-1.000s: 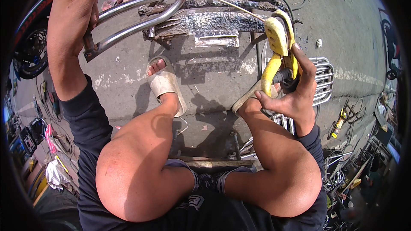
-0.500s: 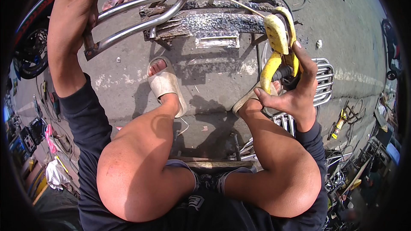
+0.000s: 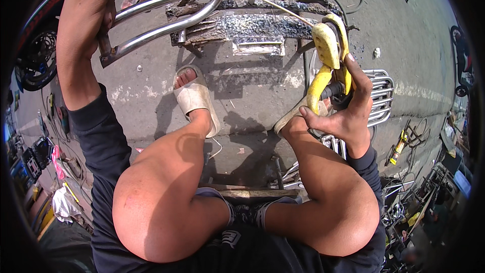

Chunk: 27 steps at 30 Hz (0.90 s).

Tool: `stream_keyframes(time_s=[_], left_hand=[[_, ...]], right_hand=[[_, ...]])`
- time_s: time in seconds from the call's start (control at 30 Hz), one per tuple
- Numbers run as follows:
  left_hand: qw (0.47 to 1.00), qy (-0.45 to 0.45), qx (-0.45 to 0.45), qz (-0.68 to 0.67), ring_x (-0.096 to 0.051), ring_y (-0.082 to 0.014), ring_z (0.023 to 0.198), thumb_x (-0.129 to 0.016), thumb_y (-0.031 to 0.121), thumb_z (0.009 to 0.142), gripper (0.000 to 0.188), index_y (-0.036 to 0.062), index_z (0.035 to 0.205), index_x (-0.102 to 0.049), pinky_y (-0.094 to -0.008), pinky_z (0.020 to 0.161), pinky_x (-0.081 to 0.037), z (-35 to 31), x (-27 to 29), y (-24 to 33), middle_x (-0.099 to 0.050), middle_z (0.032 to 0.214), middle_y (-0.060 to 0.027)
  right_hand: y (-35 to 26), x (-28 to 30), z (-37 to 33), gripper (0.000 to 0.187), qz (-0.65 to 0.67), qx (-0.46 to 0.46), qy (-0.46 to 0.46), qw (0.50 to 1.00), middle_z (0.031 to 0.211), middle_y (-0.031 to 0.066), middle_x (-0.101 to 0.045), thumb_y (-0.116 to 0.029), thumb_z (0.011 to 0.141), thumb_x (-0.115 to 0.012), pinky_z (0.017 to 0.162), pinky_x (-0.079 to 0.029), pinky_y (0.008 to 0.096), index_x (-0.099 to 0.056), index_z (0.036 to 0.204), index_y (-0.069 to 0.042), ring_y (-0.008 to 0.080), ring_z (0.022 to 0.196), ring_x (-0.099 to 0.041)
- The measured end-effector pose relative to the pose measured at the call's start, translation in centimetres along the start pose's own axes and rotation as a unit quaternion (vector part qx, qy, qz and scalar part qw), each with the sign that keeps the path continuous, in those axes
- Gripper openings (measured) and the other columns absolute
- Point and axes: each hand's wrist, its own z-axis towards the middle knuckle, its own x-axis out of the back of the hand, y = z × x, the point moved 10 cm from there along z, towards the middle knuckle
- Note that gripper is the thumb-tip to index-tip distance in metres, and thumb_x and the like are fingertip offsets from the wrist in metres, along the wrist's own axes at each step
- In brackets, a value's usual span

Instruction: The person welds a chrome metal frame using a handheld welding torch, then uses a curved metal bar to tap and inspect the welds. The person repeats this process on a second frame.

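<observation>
Holding yellow electrode holder [image 3: 325, 45] inside right grip [image 3: 348, 121]; left grip [image 3: 83, 25] clasping tubular frame [image 3: 161, 33] at left.

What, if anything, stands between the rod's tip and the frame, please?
Nothing visible does: the rod reaches from the holder in the right hand up to the frame, though whether its tip touches is unclear.

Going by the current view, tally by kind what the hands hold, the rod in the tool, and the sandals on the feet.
Shiny metal tube frame: 1, in the left hand
Yellow electrode holder: 1, in the right hand
Welding rod: 1, in the holder
Slide sandals: 2
Total: 5
</observation>
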Motion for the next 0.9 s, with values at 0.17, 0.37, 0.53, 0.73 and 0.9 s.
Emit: stream_keyframes(time_s=[0.17, 0.37, 0.53, 0.73, 0.9], left_hand=[[1.000, 0.004, -0.010, 0.009, -0.046, -0.0040, 0.043, -0.071, 0.019, 0.096, 0.017, 0.0017, 0.098, -0.071, -0.0165, 0.040, -0.041, 0.13, 0.24, -0.23, -0.058, 0.063, 0.0016], [1.000, 0.007, -0.017, 0.013, -0.045, -0.0037, 0.043, -0.072, 0.022, 0.096, 0.020, 0.0021, 0.096, -0.071, -0.0168, 0.040, -0.040, 0.12, 0.27, -0.16, -0.057, 0.061, 0.0022], [1.000, 0.008, -0.019, 0.014, -0.045, -0.0034, 0.042, -0.072, 0.025, 0.096, 0.022, 0.0025, 0.094, -0.072, -0.0171, 0.040, -0.038, 0.18, 0.20, -0.13, -0.055, 0.059, 0.0027], [1.000, 0.010, -0.020, 0.011, -0.044, -0.0031, 0.041, -0.073, 0.028, 0.096, 0.025, 0.0029, 0.092, -0.072, -0.0174, 0.039, -0.037, 0.17, 0.25, -0.21, -0.054, 0.057, 0.0033], [1.000, 0.012, -0.020, 0.004, -0.044, -0.0029, 0.041, -0.073, 0.030, 0.096, 0.028, 0.0033, 0.090, -0.072, -0.0176, 0.039, -0.036, -0.06, -0.06, 0.41, -0.052, 0.056, 0.0037]], right_hand=[[0.10, 0.01, 0.05, 0.119, -0.007, -0.007, -0.001, 1.000, 0.136, 0.0224, -0.056, -0.031, 0.056, -0.100, 0.102, -0.053, 0.0386, -0.035, 0.150, 0.002, 0.0287, 0.119, -0.064], [0.04, -0.12, 0.05, 0.119, 0.011, -0.002, -0.004, 1.000, 0.138, 0.0228, -0.055, -0.029, 0.056, -0.100, 0.103, -0.053, 0.0386, -0.035, 0.150, 0.001, 0.0289, 0.120, -0.064], [-0.04, 0.09, -0.05, 0.119, 0.003, -0.003, -0.005, 1.000, 0.139, 0.0226, -0.055, -0.029, 0.056, -0.100, 0.103, -0.053, 0.0383, -0.035, 0.150, 0.001, 0.0289, 0.121, -0.063], [-0.03, 0.04, 0.09, 0.119, 0.007, -0.003, -0.009, 1.000, 0.140, 0.0226, -0.054, -0.029, 0.057, -0.100, 0.102, -0.053, 0.0385, -0.034, 0.151, 0.001, 0.0293, 0.121, -0.063], [-0.32, 0.17, 0.07, 0.119, -0.005, 0.000, -0.012, 1.000, 0.140, 0.0228, -0.054, -0.029, 0.057, -0.100, 0.103, -0.053, 0.0390, -0.033, 0.151, 0.001, 0.0300, 0.123, -0.063]])
